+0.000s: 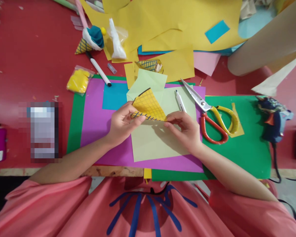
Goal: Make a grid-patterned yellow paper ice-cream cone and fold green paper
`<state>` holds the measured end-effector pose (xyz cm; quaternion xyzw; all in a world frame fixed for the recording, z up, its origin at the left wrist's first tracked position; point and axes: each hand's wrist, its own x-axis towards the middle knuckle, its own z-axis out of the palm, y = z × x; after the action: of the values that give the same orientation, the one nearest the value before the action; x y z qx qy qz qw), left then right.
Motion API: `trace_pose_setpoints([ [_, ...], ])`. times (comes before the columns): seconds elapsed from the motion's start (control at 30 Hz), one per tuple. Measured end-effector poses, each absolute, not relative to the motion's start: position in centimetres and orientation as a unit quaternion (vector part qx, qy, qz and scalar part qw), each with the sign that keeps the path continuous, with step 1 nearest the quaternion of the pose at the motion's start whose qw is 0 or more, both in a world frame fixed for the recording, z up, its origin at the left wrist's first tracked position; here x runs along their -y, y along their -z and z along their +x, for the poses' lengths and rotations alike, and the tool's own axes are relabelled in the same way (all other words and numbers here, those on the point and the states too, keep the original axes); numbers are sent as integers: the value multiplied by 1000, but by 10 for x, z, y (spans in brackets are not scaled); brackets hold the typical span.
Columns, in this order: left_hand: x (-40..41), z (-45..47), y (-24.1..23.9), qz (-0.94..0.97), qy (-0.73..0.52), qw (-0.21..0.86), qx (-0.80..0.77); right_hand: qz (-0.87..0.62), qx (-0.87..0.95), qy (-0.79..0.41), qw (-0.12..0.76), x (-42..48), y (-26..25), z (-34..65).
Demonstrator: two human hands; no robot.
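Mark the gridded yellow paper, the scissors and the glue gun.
gridded yellow paper (149,105), head view, middle of grid face
scissors (204,106), head view, pivot
glue gun (273,122), head view, dark body

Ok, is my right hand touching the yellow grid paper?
Touching. The head view shows the right hand pinching a corner of the yellow grid paper; the left hand grips its other side.

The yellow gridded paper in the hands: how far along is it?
Done: the yellow gridded paper is cut out and its dark grid drawn. In hand: the left hand and right hand pinch its lower edge, curling it above the pale green sheet. Left: it is not yet a closed cone like the topped cone farther back; the glue gun lies untouched at the right.
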<state>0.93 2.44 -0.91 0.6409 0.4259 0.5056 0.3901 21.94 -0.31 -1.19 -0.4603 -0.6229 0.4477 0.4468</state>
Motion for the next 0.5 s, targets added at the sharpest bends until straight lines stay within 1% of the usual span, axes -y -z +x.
trace_pose_setpoints([
  [0.13,-24,9,10,649,-502,384,-423,-459,623,-443,452,3,10,217],
  [0.33,-24,8,12,656,-497,375,-426,-442,592,-472,481,4,13,215],
  [0.5,-22,9,12,642,-498,386,-438,-442,595,-475,475,4,12,216],
])
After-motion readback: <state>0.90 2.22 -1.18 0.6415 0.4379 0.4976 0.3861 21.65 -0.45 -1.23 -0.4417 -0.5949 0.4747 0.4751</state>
